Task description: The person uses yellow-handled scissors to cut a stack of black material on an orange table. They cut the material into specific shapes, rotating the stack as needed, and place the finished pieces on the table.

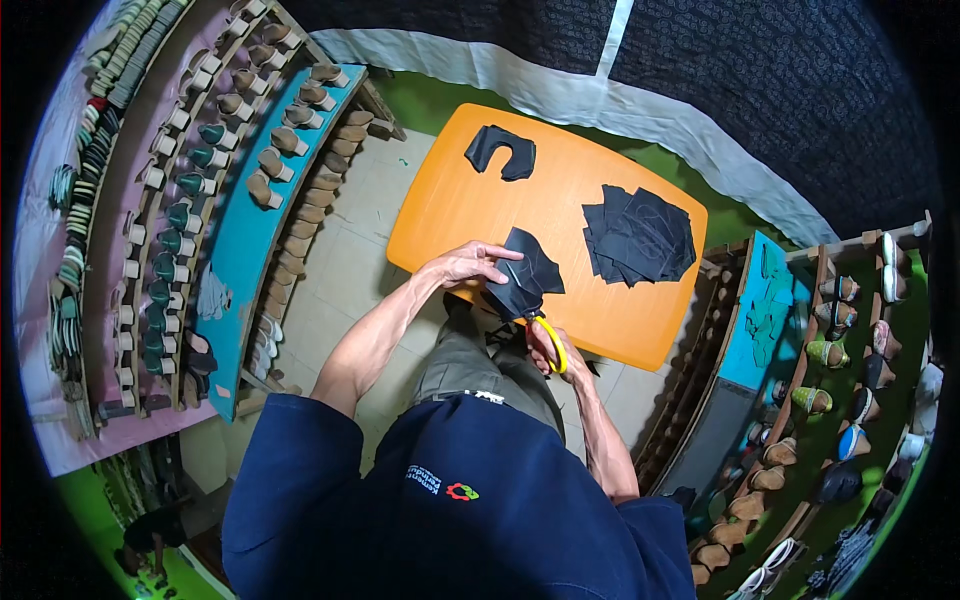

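Near the front edge of an orange table (450, 200), my left hand (468, 265) pinches a piece of black sheet material (525, 275). Pale marks show on that piece. My right hand (545, 350) grips yellow-handled scissors (556, 345), whose blades meet the lower edge of the piece and are partly hidden by it. A pile of black cut pieces (640, 235) lies on the table to the right. Farther back on the left sits a small stack of black U-shaped pieces (502, 152).
Racks of shoe lasts and heeled shoes (185, 215) stand at the left, beside a blue board (240, 270) carrying more lasts. On the right are another blue board (755, 330) with green scraps (768, 305) and racks of sandals (828, 352). A dark patterned curtain (740, 80) hangs behind the table.
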{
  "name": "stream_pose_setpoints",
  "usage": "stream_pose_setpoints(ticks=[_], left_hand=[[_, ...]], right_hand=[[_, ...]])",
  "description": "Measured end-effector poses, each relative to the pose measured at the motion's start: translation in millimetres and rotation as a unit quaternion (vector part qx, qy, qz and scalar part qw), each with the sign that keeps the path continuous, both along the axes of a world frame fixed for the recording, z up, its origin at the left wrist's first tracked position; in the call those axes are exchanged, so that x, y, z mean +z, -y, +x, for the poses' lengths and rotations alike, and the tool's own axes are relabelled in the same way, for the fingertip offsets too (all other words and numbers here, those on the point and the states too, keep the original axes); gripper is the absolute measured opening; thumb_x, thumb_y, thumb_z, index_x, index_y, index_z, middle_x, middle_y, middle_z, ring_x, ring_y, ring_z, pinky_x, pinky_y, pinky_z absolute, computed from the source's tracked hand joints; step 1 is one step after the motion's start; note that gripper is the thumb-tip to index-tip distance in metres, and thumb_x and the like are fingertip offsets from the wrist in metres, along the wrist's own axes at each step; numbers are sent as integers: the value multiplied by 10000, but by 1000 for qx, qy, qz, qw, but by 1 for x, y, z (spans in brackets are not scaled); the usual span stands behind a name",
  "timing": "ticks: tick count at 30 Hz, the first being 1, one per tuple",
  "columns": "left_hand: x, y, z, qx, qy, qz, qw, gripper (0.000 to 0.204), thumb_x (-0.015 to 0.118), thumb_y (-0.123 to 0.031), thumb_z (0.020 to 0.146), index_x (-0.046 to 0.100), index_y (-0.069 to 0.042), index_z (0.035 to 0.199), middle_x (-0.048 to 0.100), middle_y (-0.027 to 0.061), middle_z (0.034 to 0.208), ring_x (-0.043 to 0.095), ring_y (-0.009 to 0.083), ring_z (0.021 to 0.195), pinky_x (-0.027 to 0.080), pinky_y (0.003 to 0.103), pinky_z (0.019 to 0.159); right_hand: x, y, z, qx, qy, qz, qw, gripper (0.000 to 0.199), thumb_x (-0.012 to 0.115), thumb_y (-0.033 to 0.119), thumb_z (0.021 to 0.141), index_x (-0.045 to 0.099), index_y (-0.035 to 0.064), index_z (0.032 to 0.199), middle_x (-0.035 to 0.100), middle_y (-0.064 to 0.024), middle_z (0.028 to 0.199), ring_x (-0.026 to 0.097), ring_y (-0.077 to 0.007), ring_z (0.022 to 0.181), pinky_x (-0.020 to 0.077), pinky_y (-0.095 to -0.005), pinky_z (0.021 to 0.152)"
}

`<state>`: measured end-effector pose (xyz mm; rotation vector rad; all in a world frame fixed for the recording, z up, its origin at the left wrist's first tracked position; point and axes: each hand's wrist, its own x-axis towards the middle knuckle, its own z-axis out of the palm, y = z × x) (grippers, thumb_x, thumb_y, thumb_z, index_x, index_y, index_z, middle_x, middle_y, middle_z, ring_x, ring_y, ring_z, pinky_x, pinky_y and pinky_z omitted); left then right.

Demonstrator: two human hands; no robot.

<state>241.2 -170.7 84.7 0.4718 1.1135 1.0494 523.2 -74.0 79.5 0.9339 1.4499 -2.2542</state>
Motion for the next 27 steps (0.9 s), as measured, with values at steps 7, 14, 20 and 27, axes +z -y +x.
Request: stream_pose_setpoints(ticks=[7, 14, 20, 27], left_hand=[[8, 6, 13, 59, -12, 2, 998, 639, 730, 50, 836, 534, -43, 1437, 681, 71, 1159, 647, 126, 1013, 509, 255, 939], [-5, 14, 22, 96, -15, -14, 995, 644, 740, 25, 836, 536, -61, 1440, 679, 32, 1025, 639, 81, 868, 525, 233, 807], [5, 15, 31, 143, -15, -13, 989, 600, 758, -28, 845, 569, -56, 1413, 563, -63, 759, 532, 32, 685, 441, 206, 656], [1, 17, 21, 77, -45, 0, 996, 614, 762, -13, 819, 586, -74, 1405, 581, -53, 775, 528, 39, 712, 443, 221, 706]], right_hand=[[-7, 4, 3, -14, 9, 4, 1000, 573, 562, 641, 948, 529, 77, 849, 437, 28, 587, 430, -86, 435, 354, -251, 390], [6, 8, 0, -33, 14, 10, 999, 563, 580, 642, 937, 529, 90, 835, 430, 27, 572, 427, -75, 430, 357, -239, 387], [4, 7, 4, -25, 16, 22, 999, 555, 599, 641, 927, 536, 106, 794, 449, 33, 567, 432, -65, 421, 367, -230, 385], [4, 9, 4, -3, 11, 26, 1000, 629, 563, 686, 922, 564, 63, 833, 447, 19, 568, 440, -83, 434, 376, -247, 405]])
